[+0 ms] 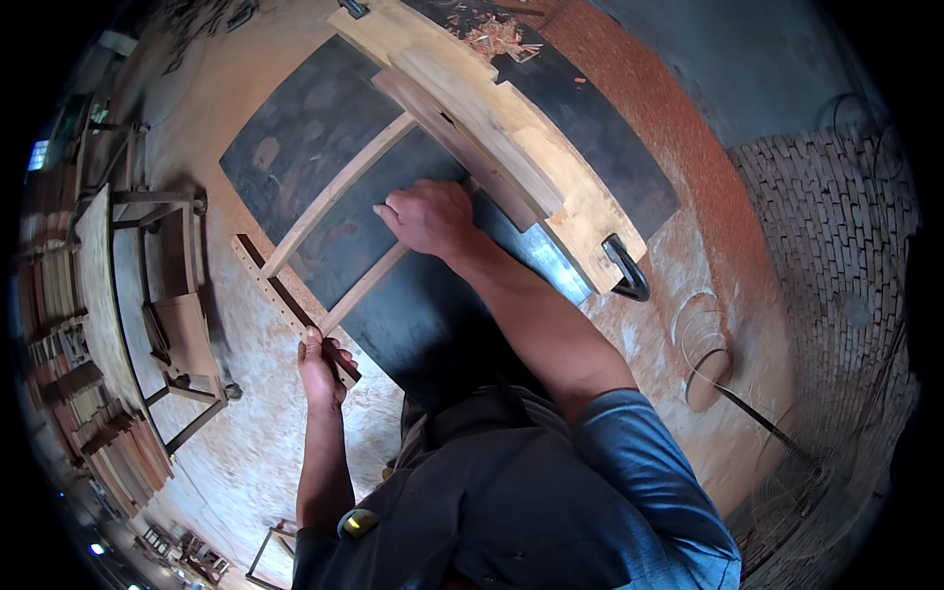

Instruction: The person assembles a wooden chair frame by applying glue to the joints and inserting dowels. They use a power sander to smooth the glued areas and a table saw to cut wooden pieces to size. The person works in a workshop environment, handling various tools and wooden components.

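Observation:
A wooden frame lies across the dark bench top [280, 128]. Its left bar [270, 290] has a row of small holes, and two pale rails run from it toward the far right: a far rail [339, 187] and a near rail [364, 285]. My left hand [320, 372] is closed around the near end of the left bar. My right hand [433, 214] is closed in a fist over the near rail, close to a brown wooden piece [462, 152] at the rails' other end. That piece lies against a pale thick beam [590, 211]; the joints there are partly hidden.
A black clamp [626, 267] grips the beam's near end; another clamp [354, 8] is at its far end. Wood shavings [500, 39] lie beyond. A wheeled rack [177, 324] and stacked timber [118, 457] stand left. A fan [801, 482] and stacked bricks [816, 216] are right.

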A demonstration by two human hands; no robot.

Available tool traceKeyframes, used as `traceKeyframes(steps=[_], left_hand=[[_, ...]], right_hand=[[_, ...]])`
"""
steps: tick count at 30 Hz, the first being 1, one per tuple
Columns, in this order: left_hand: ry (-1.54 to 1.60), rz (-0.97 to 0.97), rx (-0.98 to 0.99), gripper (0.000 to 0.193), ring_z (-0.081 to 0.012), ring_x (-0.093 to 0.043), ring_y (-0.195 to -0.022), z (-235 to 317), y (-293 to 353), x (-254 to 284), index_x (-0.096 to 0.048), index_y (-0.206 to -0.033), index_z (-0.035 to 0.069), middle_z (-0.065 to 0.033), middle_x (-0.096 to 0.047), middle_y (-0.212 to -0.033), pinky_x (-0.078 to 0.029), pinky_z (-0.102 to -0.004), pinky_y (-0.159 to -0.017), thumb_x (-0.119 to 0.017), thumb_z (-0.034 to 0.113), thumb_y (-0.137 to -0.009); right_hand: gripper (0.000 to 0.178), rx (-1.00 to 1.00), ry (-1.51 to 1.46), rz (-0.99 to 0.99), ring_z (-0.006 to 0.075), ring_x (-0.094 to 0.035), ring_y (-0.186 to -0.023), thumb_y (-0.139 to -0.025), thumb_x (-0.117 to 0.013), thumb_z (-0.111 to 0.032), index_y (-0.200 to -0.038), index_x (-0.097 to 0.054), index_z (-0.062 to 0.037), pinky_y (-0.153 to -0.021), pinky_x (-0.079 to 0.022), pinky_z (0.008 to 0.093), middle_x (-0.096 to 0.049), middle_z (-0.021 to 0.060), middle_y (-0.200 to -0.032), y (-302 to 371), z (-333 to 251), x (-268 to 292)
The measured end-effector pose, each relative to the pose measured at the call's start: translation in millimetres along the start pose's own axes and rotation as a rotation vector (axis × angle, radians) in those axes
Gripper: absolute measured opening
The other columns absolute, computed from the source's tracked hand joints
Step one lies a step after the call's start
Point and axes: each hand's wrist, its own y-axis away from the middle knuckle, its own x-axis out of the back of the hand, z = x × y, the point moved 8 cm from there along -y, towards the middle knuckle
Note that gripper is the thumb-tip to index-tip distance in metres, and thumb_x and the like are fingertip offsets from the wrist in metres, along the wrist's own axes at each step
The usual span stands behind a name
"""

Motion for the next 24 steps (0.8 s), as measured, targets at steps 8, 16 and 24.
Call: traceKeyframes(steps=[8,16,24], left_hand=[[-0.038,0.021,-0.003,0.032,-0.02,-0.056,-0.053,15.5,-17.4,1.0,-0.049,-0.102,0.011,-0.004,-0.054,-0.074,-0.05,-0.0371,-0.046,-0.053,0.043,-0.098],[-0.048,0.024,-0.012,0.032,-0.0199,-0.056,-0.053,29.5,-35.2,1.3,-0.051,-0.1,0.012,-0.0041,-0.055,-0.074,-0.049,-0.0371,-0.047,-0.053,0.044,-0.098],[-0.055,0.028,-0.01,0.038,-0.0179,-0.056,-0.054,46.6,-56.8,2.7,-0.053,-0.086,0.011,-0.0024,-0.054,-0.07,-0.048,-0.0355,-0.048,-0.053,0.048,-0.097]], right_hand=[[0.028,-0.036,-0.021,-0.051,0.0299,-0.064,-0.065,-0.08,-0.07,-0.036,-0.065,-0.064,-0.0131,-0.061,-0.05,0.044,-0.062,0.011,-0.064,-18.8,4.9,-20.5],[0.031,0.03,-0.02,0.006,0.0297,-0.064,-0.061,-0.082,-0.068,-0.036,-0.064,-0.065,-0.0114,-0.055,-0.049,0.0447,-0.062,0.0108,-0.061,-37.9,2.7,-25.4],[0.028,0.011,-0.024,-0.003,0.0305,-0.064,-0.064,-0.078,-0.07,-0.037,-0.062,-0.066,-0.0131,-0.063,-0.049,0.0447,-0.063,0.0116,-0.063,-59.5,0.2,-38.2]])
